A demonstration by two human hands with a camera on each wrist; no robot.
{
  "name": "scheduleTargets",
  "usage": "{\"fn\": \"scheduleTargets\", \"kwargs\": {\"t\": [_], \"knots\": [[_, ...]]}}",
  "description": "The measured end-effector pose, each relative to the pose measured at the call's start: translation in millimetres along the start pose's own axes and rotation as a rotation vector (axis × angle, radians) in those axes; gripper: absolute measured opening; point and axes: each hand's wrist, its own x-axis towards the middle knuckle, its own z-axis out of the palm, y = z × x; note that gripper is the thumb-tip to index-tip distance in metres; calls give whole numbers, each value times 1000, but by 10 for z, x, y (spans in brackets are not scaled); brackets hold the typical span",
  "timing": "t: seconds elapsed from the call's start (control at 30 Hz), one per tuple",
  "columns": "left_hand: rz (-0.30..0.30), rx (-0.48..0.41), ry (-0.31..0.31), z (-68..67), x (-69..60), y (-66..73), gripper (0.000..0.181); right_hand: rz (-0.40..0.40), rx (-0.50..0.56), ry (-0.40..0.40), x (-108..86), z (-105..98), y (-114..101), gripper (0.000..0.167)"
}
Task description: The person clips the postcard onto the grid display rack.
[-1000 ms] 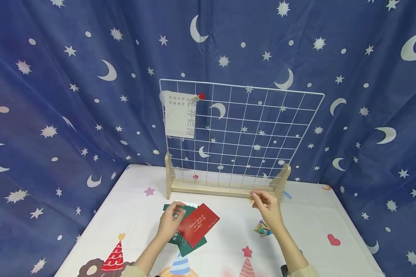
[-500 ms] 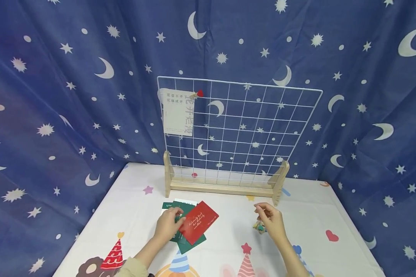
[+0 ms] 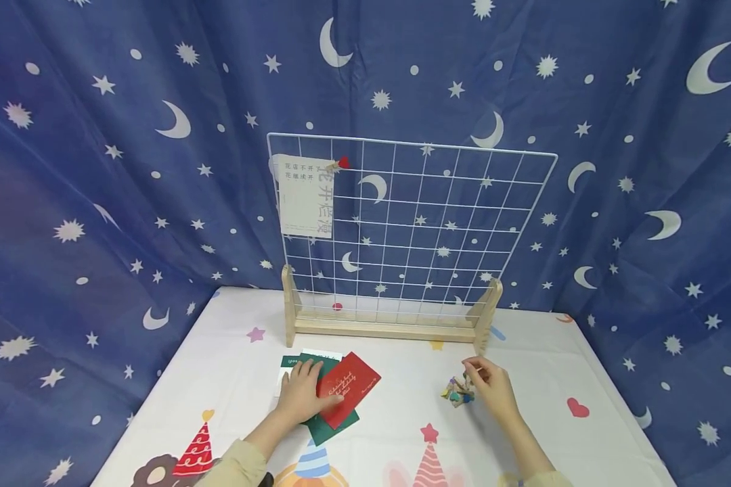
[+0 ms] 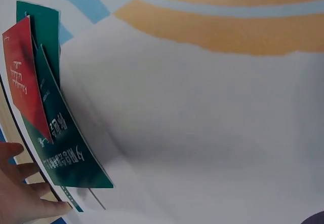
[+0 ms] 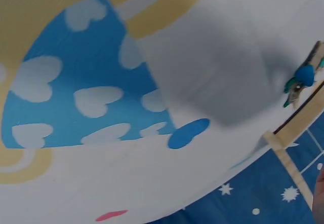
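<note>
In the head view my left hand (image 3: 301, 396) lies over a loose pile of cards, fingers spread across a dark green card (image 3: 317, 368) and thumb on the red card (image 3: 348, 389). The left wrist view has this left hand (image 4: 23, 196) at the cards' edge. My right hand (image 3: 492, 389) is at a small heap of decorated wooden clothespins (image 3: 457, 392), thumb and forefinger bent together above it. Whether they pinch a clothespin is unclear. The right wrist view catches part of the clothespins (image 5: 304, 77) at its right edge.
Behind the hands stands a white wire grid (image 3: 414, 223) on a wooden base (image 3: 384, 329). A white card (image 3: 306, 199) hangs at its upper left from a clothespin with a red heart (image 3: 344, 162). A star-patterned blue curtain (image 3: 158, 203) surrounds the white patterned tablecloth (image 3: 402, 419).
My right hand has come down from near the grid's base to the clothespin heap. My left hand has spread its fingers and settled on the cards. The head view has shifted slightly.
</note>
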Motion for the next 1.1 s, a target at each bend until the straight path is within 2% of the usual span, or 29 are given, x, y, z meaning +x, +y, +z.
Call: {"fn": "scheduleTargets", "kwargs": {"t": [0.17, 0.3, 0.5, 0.7, 0.87, 1.1], "knots": [[-48, 12, -89, 30, -43, 10, 104, 0, -80, -14, -18, -61, 131, 9], [-85, 9, -125, 53, -95, -10, 108, 50, -110, -45, -62, -77, 204, 10], [-105, -20, -92, 38, -79, -19, 96, 106, -112, -73, -45, -74, 258, 12], [-115, -72, -55, 16, -9, 24, 81, 73, -111, -57, -3, -88, 261, 11], [-144, -93, -49, 27, 8, 47, 79, 75, -130, -70, -18, -112, 272, 13], [-151, -94, -55, 25, -17, 77, 84, 167, -182, -88, -35, -120, 345, 13]]}}
